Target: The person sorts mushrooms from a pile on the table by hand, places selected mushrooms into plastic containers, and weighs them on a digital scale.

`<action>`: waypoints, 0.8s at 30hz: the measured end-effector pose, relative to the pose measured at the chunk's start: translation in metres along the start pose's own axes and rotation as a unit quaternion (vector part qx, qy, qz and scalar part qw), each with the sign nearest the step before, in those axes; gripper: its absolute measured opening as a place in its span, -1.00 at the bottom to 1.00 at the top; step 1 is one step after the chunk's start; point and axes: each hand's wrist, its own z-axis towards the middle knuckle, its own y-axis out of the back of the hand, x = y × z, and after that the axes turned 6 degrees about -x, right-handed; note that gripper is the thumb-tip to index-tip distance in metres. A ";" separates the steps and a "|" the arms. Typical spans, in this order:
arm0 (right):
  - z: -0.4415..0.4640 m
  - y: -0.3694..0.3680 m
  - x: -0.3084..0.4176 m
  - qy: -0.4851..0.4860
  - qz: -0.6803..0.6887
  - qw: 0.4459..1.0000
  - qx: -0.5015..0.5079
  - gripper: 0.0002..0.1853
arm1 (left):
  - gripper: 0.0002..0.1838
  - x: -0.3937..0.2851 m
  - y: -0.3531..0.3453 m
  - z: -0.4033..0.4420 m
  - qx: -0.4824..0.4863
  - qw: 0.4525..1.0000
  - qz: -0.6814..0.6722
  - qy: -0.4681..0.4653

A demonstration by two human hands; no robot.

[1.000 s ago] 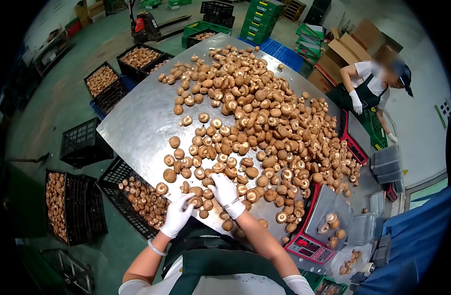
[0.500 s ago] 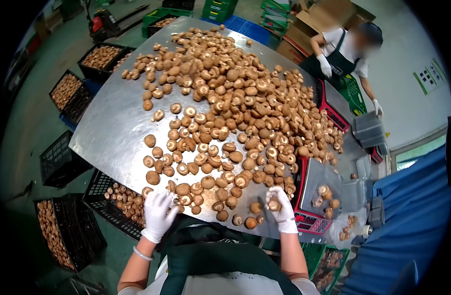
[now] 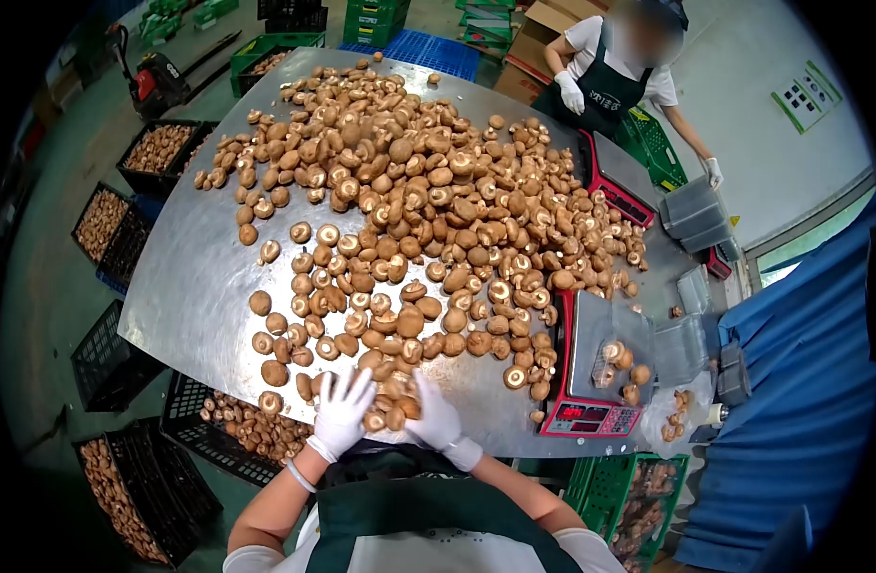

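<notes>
A large heap of brown mushrooms point(image 3: 457, 191) covers much of the metal table point(image 3: 190, 277). At the near edge, my left hand point(image 3: 342, 411), in a white glove, has its fingers spread beside a small cluster of mushrooms point(image 3: 392, 401). My right hand point(image 3: 436, 413), also gloved, lies on the other side of that cluster, touching its right side; its fingers are partly blurred. The cluster sits between both palms, close to my apron.
A red scale point(image 3: 591, 382) holding several mushrooms stands at the right, near clear plastic trays point(image 3: 696, 220). Black crates point(image 3: 228, 430) of mushrooms stand below the table's left side. A co-worker in an apron point(image 3: 610, 86) stands at the far right.
My right hand has moved left from beside the scale to the cluster. Mushrooms near the front edge are now gathered between my hands. The view has shifted.
</notes>
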 end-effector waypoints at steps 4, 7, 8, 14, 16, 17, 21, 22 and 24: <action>0.053 -0.030 0.056 -0.091 0.021 0.982 0.164 0.03 | -0.47 0.041 0.006 0.003 -0.091 0.991 0.033 0.090; 0.076 -0.057 0.077 -0.042 0.082 0.979 0.180 -0.04 | -0.55 0.068 0.023 -0.001 -0.113 0.979 0.013 0.169; 0.079 -0.055 0.078 -0.040 0.082 0.980 0.177 -0.04 | -0.58 0.082 0.021 -0.006 -0.134 0.975 0.047 0.168; 0.090 0.029 0.048 0.046 0.171 0.984 -0.009 -0.72 | -0.68 0.106 0.051 -0.043 -0.183 0.943 -0.003 0.277; 0.108 0.066 0.019 0.009 -0.012 0.995 -0.096 -0.75 | -0.69 0.100 0.058 -0.054 -0.219 0.931 0.013 0.294; 0.117 0.072 -0.004 -0.009 -0.162 0.984 -0.081 -0.68 | -0.69 0.097 0.061 -0.052 -0.226 0.929 0.015 0.294; 0.122 0.047 -0.043 -0.013 -0.275 0.961 0.002 -0.45 | -0.73 0.070 0.064 0.004 -0.283 0.931 -0.083 0.216; 0.120 0.040 -0.046 -0.013 -0.226 0.974 0.008 -0.48 | -0.73 0.054 0.067 0.030 -0.297 0.923 -0.148 0.196; 0.119 0.038 -0.047 -0.009 -0.064 0.998 0.023 -0.50 | -0.68 0.035 0.050 0.067 -0.258 0.931 -0.207 0.153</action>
